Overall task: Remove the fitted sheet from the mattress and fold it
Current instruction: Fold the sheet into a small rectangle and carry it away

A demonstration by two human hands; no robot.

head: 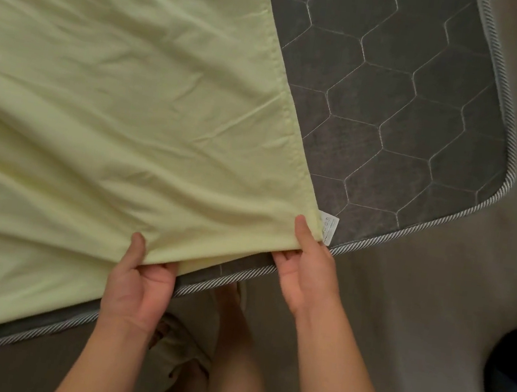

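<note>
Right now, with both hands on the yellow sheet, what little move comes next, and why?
Probably lift the near edge and carry it across to make a fold. Both the left hand and right hand already pinch the sheet at the mattress edge, and its right side lies off the mattress corner.

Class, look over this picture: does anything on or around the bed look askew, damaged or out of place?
Nothing looks damaged or spilled. The pale yellow sheet lies wrinkled and askew across the grey mattress, as expected mid-fold, with its white label sticking out at the corner pinched by the right hand.

Sheet's care tag: print unreadable
</note>
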